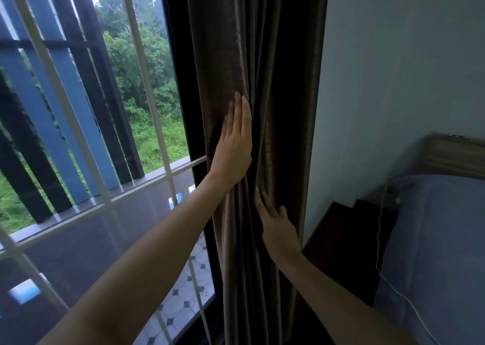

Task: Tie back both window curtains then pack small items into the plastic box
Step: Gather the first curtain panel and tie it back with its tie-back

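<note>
A dark brown curtain [275, 69] hangs gathered in folds at the right side of the window, against the wall corner. My left hand [233, 145] lies flat on its left folds, fingers straight and pointing up. Lower down, my right hand [277, 226] presses on the folds with its fingers spread, some fingertips tucked between pleats. Neither hand closes around the fabric. No tie-back and no plastic box are in view.
The window [126, 87] with white grille bars fills the left. A bed with a blue sheet [441, 239] stands at the right, a white cable [380, 239] hanging beside it. A dark wooden nightstand [349, 239] sits between curtain and bed.
</note>
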A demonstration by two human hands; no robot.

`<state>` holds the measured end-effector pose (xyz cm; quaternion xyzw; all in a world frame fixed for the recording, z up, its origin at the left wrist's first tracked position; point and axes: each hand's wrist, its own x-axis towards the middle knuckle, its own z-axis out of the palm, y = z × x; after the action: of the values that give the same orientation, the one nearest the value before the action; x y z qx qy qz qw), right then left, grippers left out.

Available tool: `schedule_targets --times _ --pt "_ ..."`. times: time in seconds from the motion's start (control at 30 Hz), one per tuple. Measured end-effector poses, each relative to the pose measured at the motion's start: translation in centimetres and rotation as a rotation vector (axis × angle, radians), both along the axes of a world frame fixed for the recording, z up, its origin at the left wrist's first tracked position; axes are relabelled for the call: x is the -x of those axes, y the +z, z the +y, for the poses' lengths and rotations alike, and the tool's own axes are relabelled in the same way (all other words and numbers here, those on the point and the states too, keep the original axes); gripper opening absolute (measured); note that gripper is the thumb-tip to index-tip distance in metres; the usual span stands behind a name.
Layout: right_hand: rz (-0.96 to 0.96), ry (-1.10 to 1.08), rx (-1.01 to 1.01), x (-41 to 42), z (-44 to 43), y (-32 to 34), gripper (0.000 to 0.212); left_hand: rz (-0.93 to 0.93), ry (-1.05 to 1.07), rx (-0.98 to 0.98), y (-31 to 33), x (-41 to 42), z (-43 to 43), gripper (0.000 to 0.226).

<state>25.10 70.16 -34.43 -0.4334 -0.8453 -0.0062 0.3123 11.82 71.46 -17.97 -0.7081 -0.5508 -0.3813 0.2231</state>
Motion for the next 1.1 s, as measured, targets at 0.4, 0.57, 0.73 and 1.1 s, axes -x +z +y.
schedule_targets --times 0.4,0.57,0.73,1.1 --pt "-0.118 -0.053 0.012 2.1 -2.3 -0.4 0.091 -0.157 -0.109 0.015 -0.2 -0.2 -0.1 0.077" --pt "-0.156 -0.052 0.005 2.2 -2.4 -0.4 0.091 -0.211 -0.145 -0.022 -0.5 -0.3 0.0 0.073" --pt "-0.174 -0.049 -0.058 2.4 -2.4 -0.9 0.094 -0.155 -0.071 0.01 -0.5 -0.6 0.4 0.073" --pt "-0.233 0.19 -0.238 -0.4 -2.0 -2.1 0.038 -0.073 -0.025 0.009 -0.3 -0.7 0.1 0.075"
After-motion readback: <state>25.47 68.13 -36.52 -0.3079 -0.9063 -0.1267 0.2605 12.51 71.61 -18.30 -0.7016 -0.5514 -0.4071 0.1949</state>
